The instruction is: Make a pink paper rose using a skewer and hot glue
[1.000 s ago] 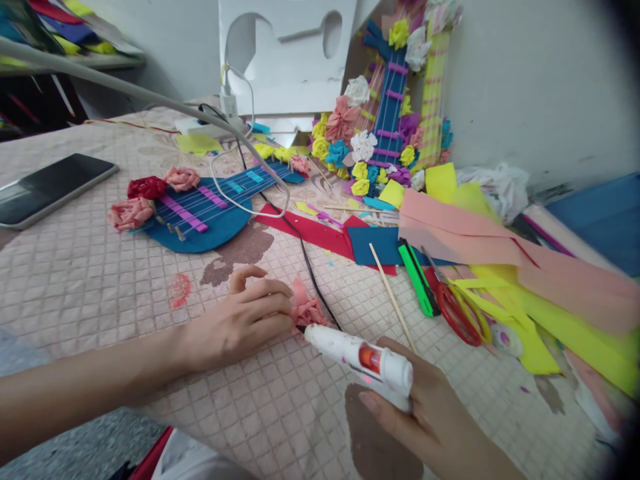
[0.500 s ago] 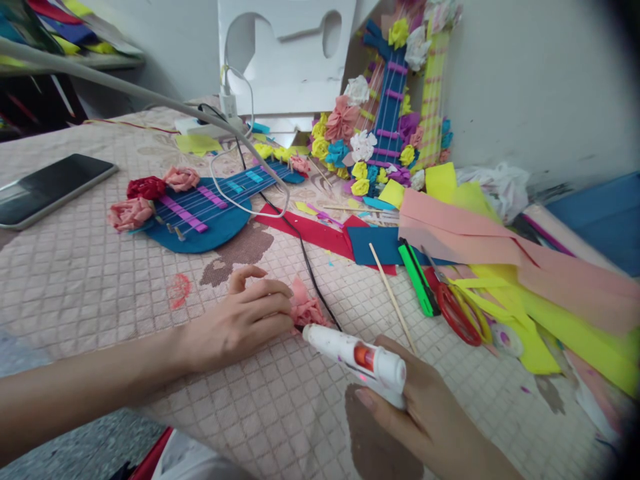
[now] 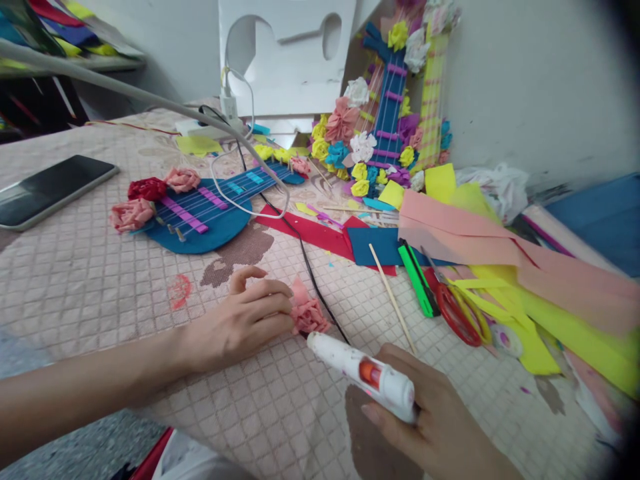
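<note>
My right hand (image 3: 425, 407) is wrapped round a white hot glue gun (image 3: 363, 373), whose tip points left at a pink paper flower (image 3: 309, 313). The flower lies on the table, and the fingertips of my left hand (image 3: 250, 310) are closed on its left side. Where exactly the fingertips pinch it is hidden. Behind my left hand lies a blue paper guitar (image 3: 220, 230) with purple strips, strings and paper roses (image 3: 145, 190) at its left end.
A black cord (image 3: 311, 270) runs past the flower. To the right are a wooden stick (image 3: 393, 297), a green cutter (image 3: 419, 280), red scissors (image 3: 455, 310) and coloured paper sheets (image 3: 460, 230). A phone (image 3: 57, 190) lies at left; decorated paper guitars (image 3: 387, 123) lean at the back.
My right hand has drawn the glue gun slightly right and down, showing more of the pink flower. My left hand stays in place.
</note>
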